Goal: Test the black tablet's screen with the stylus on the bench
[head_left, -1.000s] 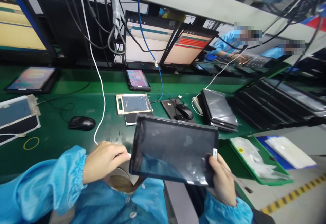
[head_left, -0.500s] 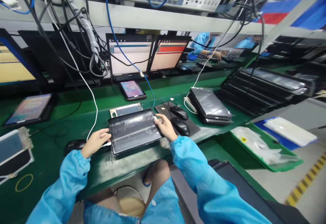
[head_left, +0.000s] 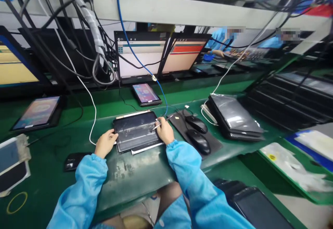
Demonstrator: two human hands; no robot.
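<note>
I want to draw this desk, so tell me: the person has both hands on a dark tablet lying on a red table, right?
Not quite: the table is green, not red, as the head view shows. The rest holds: the left hand and the right hand are both on the dark tablet lying there.

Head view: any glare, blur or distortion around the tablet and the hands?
Head view: streaky glare on the dark tablet hides its screen; left hand and right hand at its ends are fairly sharp; wide-lens bending curves the bench edge; the trays at far right are smeared.
</note>
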